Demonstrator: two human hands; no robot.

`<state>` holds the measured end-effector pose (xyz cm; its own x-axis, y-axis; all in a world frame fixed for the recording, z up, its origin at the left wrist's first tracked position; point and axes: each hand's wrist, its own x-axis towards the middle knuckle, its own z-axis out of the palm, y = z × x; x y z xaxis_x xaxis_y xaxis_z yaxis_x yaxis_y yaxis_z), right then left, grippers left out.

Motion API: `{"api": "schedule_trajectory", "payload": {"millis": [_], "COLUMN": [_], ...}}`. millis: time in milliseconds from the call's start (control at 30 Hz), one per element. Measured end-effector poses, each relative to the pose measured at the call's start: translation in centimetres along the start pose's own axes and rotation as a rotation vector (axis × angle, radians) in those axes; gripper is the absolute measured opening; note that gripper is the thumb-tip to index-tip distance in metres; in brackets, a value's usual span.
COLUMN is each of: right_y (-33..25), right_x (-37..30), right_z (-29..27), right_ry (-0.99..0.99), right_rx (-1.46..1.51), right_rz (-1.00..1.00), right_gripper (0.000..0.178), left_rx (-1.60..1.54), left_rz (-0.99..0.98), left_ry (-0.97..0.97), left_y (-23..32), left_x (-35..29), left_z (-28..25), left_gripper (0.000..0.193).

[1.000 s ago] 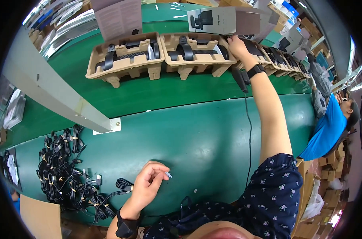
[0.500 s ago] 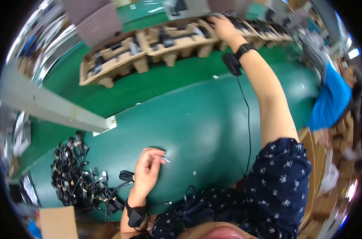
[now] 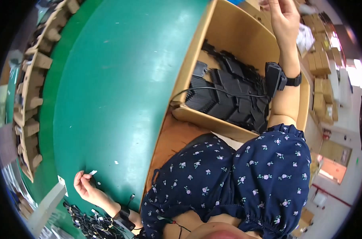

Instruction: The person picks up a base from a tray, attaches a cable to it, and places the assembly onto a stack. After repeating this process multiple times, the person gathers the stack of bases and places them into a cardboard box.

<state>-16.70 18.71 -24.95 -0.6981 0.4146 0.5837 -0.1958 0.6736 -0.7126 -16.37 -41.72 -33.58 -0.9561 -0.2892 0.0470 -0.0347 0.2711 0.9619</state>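
My left hand (image 3: 86,187) is low over the green table with its fingers curled, pinching a small silvery-white piece (image 3: 93,172) too small to name. Close by that wrist lies a pile of bundled black cables (image 3: 94,223), one plug (image 3: 132,196) sticking out from it. My right hand (image 3: 285,24) is raised at the top edge, over the far right side of a large cardboard box (image 3: 239,30). Its fingers are apart and partly cut off by the edge of view, and nothing shows in them. Stacked black plastic parts (image 3: 229,89) fill the box's bottom.
Brown moulded trays (image 3: 31,99) holding dark parts run along the table's left side. A pale metal post (image 3: 47,207) stands near my left hand. A thin black cord (image 3: 217,89) from my right wrist device crosses the box. Stacked cartons (image 3: 324,93) stand at the right.
My view has swung to the right, bringing the cardboard box into sight. My right hand has left the trays and is now over the box's side. My left hand keeps its small piece.
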Motion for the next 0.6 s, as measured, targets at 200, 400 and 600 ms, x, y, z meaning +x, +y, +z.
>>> {"api": "schedule_trajectory", "payload": {"millis": [200, 400, 600], "right_y": [19.4, 25.6, 18.9], "right_x": [-12.9, -22.2, -23.7], "right_z": [-3.5, 4.8, 15.0], "right_ry": [-0.111, -0.595, -0.806], "right_rx": [-0.741, -0.801, -0.497], "right_rz": [0.488, 0.402, 0.184], "right_gripper": [0.023, 0.031, 0.046], "left_rx": [0.041, 0.164, 0.254], "left_rz": [-0.002, 0.033, 0.068], "left_ry": [0.027, 0.086, 0.141], "left_y": [-0.1, -0.5, -1.5], "left_x": [1.0, 2.2, 3.1], "left_z": [-0.6, -1.4, -3.5], "left_gripper": [0.014, 0.013, 0.013]}}
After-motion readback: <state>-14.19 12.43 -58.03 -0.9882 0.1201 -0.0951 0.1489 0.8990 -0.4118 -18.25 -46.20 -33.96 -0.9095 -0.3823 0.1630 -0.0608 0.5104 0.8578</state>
